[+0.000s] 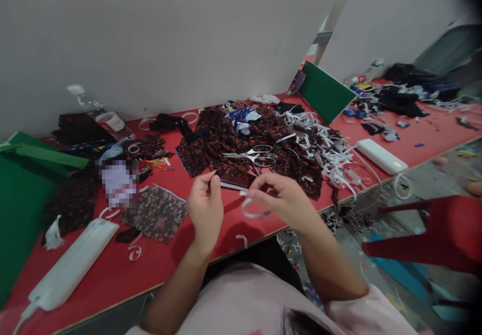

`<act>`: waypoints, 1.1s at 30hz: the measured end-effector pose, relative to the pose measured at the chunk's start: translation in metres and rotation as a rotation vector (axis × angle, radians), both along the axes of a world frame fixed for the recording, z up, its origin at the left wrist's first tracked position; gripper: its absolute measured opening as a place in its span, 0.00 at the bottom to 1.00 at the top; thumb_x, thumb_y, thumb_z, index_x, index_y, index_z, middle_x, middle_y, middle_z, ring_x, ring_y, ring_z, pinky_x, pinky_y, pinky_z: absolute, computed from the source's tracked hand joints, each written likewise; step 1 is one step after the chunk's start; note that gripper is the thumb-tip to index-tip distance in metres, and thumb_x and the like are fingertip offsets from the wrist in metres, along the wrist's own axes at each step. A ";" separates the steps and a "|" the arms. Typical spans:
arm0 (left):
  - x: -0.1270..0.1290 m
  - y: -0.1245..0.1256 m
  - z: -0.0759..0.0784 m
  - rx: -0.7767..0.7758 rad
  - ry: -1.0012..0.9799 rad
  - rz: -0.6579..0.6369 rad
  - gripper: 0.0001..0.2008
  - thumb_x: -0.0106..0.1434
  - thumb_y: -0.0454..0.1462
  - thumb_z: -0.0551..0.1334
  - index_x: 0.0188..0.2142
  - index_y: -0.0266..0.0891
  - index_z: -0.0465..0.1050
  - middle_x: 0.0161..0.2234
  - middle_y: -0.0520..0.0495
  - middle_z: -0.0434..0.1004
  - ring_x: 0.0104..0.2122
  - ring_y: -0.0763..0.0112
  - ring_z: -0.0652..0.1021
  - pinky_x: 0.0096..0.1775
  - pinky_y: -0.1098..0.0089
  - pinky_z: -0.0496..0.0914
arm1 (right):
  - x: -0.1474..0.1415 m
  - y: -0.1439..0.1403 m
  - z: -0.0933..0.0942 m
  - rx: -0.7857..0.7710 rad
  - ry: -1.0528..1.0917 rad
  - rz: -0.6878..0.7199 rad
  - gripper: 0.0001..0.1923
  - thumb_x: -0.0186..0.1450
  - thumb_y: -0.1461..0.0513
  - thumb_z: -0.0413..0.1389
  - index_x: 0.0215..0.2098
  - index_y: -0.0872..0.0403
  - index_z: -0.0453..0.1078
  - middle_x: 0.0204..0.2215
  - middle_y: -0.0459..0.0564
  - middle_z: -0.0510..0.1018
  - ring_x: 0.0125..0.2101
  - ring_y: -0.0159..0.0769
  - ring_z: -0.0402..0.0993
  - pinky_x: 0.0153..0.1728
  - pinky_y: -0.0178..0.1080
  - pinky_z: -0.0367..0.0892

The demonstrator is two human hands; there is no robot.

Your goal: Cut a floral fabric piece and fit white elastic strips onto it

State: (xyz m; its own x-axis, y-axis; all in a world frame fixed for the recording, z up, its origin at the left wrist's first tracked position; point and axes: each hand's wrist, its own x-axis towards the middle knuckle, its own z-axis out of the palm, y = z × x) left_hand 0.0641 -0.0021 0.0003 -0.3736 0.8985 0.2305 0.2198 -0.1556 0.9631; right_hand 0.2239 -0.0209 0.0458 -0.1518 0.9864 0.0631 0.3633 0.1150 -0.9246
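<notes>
My right hand (280, 197) pinches a curled white paper strip (251, 213) just above the red table (158, 262). My left hand (205, 204) is raised beside it, thumb and forefinger pinched together, touching the edge of a dark flat piece (235, 180); whether it grips that piece I cannot tell. Silver scissors (253, 156) lie just beyond both hands on a heap of dark floral fabric (222, 139). A flat patterned fabric square (155, 213) lies left of my left hand.
A tangle of white paper strips (331, 154) lies to the right. Also on the table: a white flat case (381, 155), another white case (71, 264) at front left, a plastic bottle (101, 114), green boards (326, 91). White partitions stand behind. A red chair (437, 232) is at the right.
</notes>
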 end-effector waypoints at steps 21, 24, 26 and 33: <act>0.016 -0.013 -0.004 -0.032 -0.012 -0.119 0.13 0.62 0.44 0.55 0.41 0.39 0.68 0.39 0.44 0.76 0.39 0.67 0.76 0.42 0.66 0.69 | -0.042 0.026 -0.028 0.101 0.114 -0.216 0.12 0.59 0.56 0.54 0.24 0.55 0.65 0.20 0.43 0.70 0.21 0.27 0.63 0.22 0.31 0.59; 0.016 -0.013 -0.004 -0.031 0.001 -0.115 0.13 0.62 0.44 0.55 0.41 0.38 0.68 0.39 0.43 0.76 0.39 0.67 0.76 0.41 0.66 0.69 | -0.044 0.025 -0.030 0.117 0.109 -0.239 0.11 0.59 0.56 0.54 0.24 0.55 0.64 0.19 0.43 0.70 0.20 0.27 0.63 0.21 0.31 0.58; 0.016 -0.013 -0.003 -0.027 0.019 -0.112 0.13 0.62 0.44 0.55 0.41 0.38 0.68 0.38 0.43 0.76 0.38 0.67 0.77 0.41 0.67 0.70 | -0.045 0.024 -0.030 0.125 0.101 -0.244 0.11 0.60 0.56 0.54 0.23 0.54 0.64 0.19 0.43 0.70 0.20 0.27 0.63 0.21 0.31 0.58; 0.016 -0.013 0.001 -0.027 0.056 -0.097 0.13 0.60 0.44 0.57 0.40 0.38 0.69 0.36 0.45 0.78 0.36 0.68 0.77 0.39 0.69 0.69 | -0.044 0.026 -0.027 0.148 0.055 -0.244 0.11 0.59 0.58 0.54 0.23 0.55 0.64 0.20 0.43 0.70 0.21 0.27 0.64 0.22 0.31 0.59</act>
